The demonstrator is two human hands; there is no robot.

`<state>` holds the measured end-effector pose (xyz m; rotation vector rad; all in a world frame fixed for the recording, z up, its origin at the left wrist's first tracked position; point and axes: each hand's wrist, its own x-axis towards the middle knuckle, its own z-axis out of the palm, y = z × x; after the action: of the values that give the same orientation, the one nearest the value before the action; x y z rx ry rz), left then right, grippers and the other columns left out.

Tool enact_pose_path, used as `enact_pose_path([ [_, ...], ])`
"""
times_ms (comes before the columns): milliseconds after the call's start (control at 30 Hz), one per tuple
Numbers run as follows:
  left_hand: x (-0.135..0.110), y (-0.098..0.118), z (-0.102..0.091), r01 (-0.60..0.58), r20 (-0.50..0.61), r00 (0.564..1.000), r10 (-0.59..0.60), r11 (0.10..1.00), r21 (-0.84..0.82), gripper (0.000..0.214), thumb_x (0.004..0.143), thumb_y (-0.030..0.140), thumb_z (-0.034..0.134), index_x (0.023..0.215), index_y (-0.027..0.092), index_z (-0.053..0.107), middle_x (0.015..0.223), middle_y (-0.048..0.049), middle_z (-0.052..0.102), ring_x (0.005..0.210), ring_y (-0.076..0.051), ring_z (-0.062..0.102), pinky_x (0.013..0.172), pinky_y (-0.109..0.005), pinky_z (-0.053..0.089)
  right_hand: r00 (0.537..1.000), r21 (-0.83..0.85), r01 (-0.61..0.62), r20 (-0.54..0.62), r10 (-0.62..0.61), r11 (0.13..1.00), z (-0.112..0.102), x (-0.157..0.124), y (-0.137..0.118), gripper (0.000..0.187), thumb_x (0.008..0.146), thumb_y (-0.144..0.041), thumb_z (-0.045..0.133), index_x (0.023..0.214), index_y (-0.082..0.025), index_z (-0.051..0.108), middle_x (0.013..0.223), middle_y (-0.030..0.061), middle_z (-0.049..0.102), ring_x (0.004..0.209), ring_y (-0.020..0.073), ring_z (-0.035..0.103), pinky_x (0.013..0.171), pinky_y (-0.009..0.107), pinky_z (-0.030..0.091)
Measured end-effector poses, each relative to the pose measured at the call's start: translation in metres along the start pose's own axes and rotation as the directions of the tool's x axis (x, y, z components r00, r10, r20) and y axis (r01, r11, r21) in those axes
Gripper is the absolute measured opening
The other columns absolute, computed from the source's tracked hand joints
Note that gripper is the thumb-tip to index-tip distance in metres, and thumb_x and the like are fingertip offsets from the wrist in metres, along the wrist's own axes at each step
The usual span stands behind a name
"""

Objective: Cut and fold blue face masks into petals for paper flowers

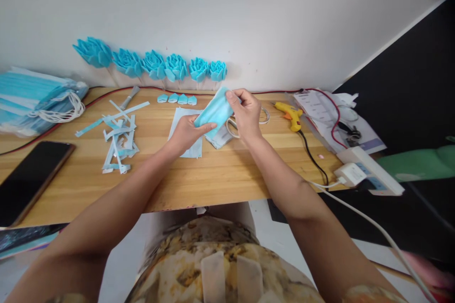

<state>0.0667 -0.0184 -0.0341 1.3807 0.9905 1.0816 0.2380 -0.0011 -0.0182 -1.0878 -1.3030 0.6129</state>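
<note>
A folded piece of light-blue face mask fabric (pixel 215 108) is stretched slantwise between my two hands, above the table. My left hand (pixel 187 130) pinches its lower left end, thumb on top. At its upper right end, my right hand (pixel 246 110) grips it between thumb and fingers. Beneath lie a flat pale-blue fabric sheet (pixel 192 147) and more pale-blue pieces (pixel 221 138), partly hidden. Scissors (pixel 265 116) lie behind my right hand, only parts of the handles showing. Several small folded blue petals (pixel 177 99) sit in a row behind my left hand.
Blue fabric flowers (pixel 154 65) on sticks stand along the wall. Cut strips (pixel 121 139), a phone (pixel 33 180) and bagged masks (pixel 35 99) lie left. At right are a yellow glue gun (pixel 289 114), papers (pixel 334 116), a power strip (pixel 371 170) and trailing cables.
</note>
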Motion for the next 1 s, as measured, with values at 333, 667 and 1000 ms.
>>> enact_pose_path([
  [333,0.000,0.018,-0.011,-0.005,0.137,0.990,-0.010,0.995,0.104,0.034,0.058,0.041,0.089,0.057,0.017,0.065,0.055,0.0010,0.055,0.051,-0.011,0.045,0.047,-0.023,0.034,0.997,0.110,-0.081,0.020,0.079,0.991,0.002,0.003,0.003,0.034,0.079,-0.053,0.071,0.073,-0.021,0.061,0.066,-0.0030,0.049,0.062,0.0107,0.042,0.056,0.025,0.037],
  [667,0.000,0.027,-0.023,-0.006,0.116,0.993,0.014,0.998,-0.068,0.037,0.066,0.048,0.085,0.087,0.019,0.076,0.084,-0.0052,0.072,0.069,-0.017,0.064,0.060,-0.025,0.050,0.975,-0.017,0.069,0.214,-0.064,0.997,0.006,-0.014,-0.014,0.031,0.084,-0.050,0.070,0.073,-0.021,0.067,0.070,-0.0010,0.061,0.067,0.0132,0.053,0.063,0.028,0.044],
  [1000,0.001,0.019,-0.015,-0.109,-0.165,0.984,0.064,0.953,-0.281,0.036,0.067,0.049,0.085,0.083,0.019,0.074,0.078,-0.0019,0.073,0.070,-0.017,0.066,0.066,-0.028,0.054,0.903,0.208,-0.167,0.424,0.065,0.964,0.018,-0.015,0.005,0.049,0.073,-0.054,0.079,0.109,-0.024,0.064,0.097,0.0012,0.072,0.086,0.0166,0.067,0.074,0.029,0.054],
])
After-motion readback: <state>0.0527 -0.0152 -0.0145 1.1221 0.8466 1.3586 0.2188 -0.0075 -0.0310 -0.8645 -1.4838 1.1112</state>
